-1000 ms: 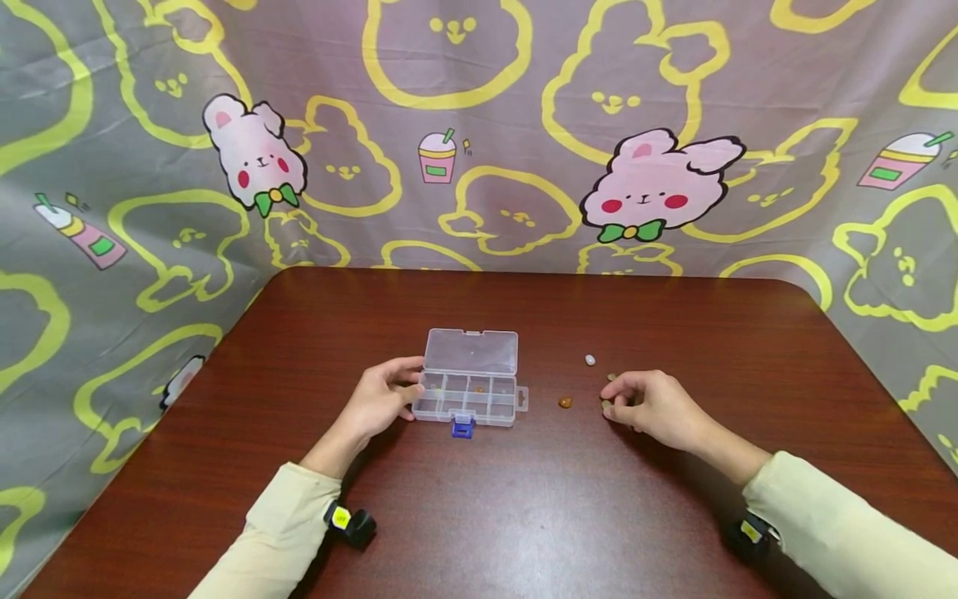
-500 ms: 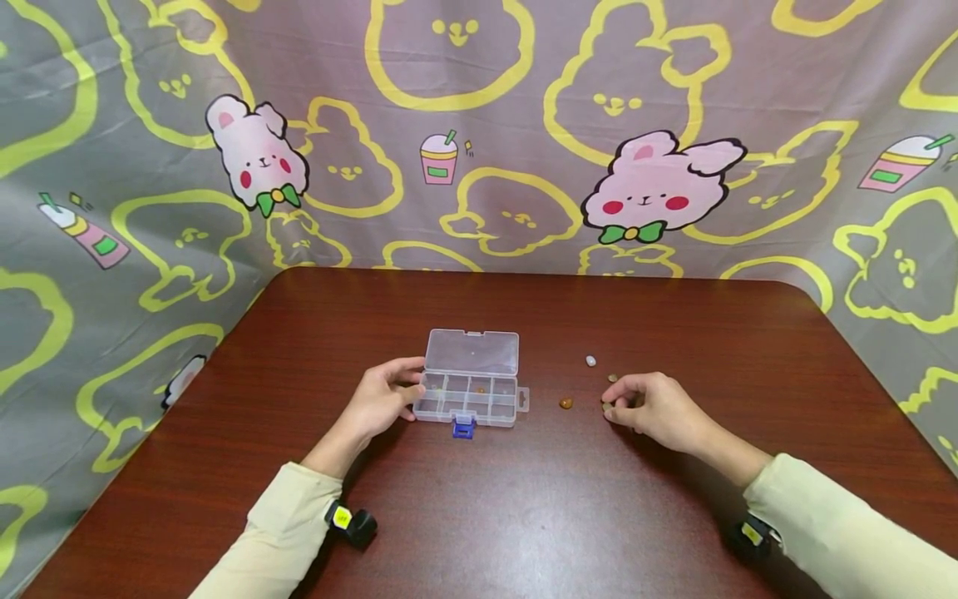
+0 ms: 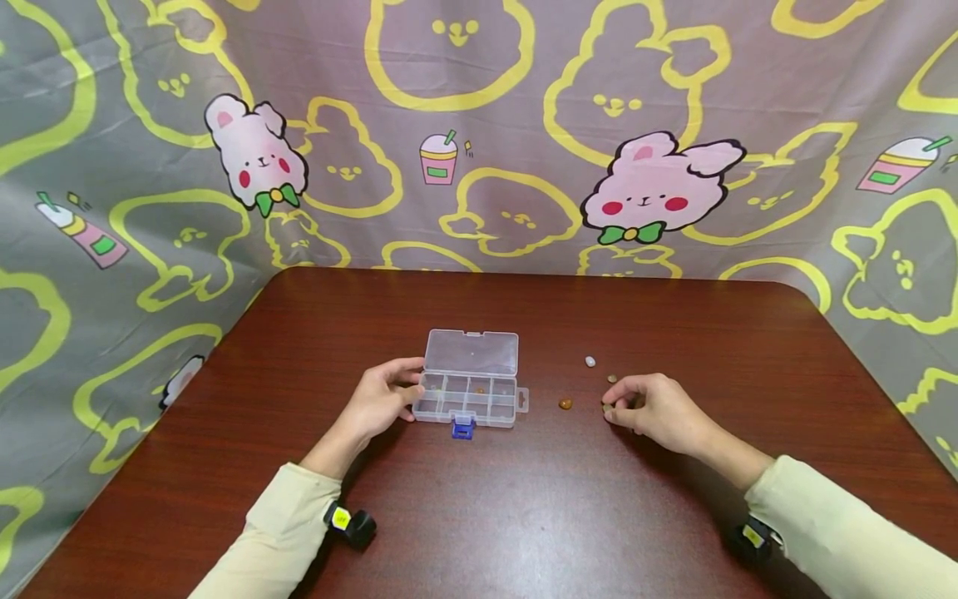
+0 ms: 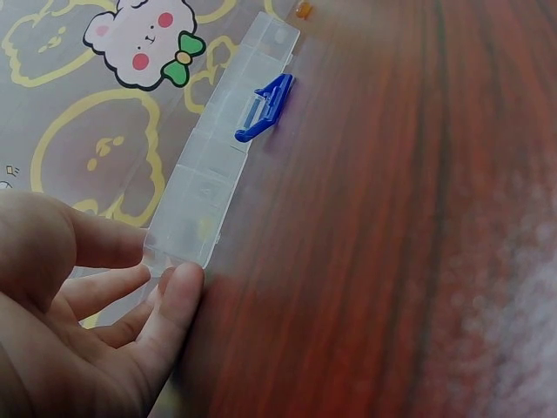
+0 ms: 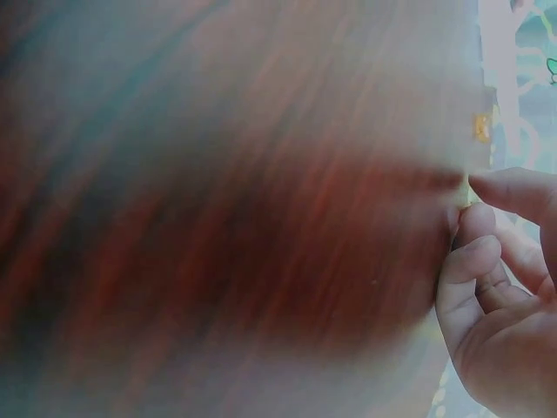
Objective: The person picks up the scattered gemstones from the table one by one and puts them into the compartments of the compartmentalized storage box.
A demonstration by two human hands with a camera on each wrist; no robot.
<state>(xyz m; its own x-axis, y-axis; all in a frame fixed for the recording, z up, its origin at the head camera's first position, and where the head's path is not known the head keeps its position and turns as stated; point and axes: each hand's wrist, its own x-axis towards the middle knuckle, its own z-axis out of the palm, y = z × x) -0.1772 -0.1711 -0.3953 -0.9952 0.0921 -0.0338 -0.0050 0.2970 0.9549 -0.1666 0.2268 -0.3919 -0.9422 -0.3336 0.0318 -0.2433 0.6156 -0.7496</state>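
Note:
A clear plastic compartment box (image 3: 503, 409) lies on the table with its lid (image 3: 471, 353) tipped back and its blue latch (image 3: 463, 429) at the front. My left hand (image 3: 380, 398) grips the box's left end; the left wrist view has the thumb (image 4: 181, 292) along its lower edge. Small amber-coloured and pale pieces show faintly inside some compartments. To the right of the box, my right hand (image 3: 659, 412) pinches a small olive-yellow stone (image 3: 607, 408) low over the table. Whether the stone touches the tabletop, I cannot tell.
An amber stone (image 3: 565, 403) lies between the box and my right hand. Farther back are a whitish stone (image 3: 590, 361) and a small olive stone (image 3: 612, 378) close to my right fingers. A patterned cloth (image 3: 524, 125) hangs behind the brown table (image 3: 479, 516).

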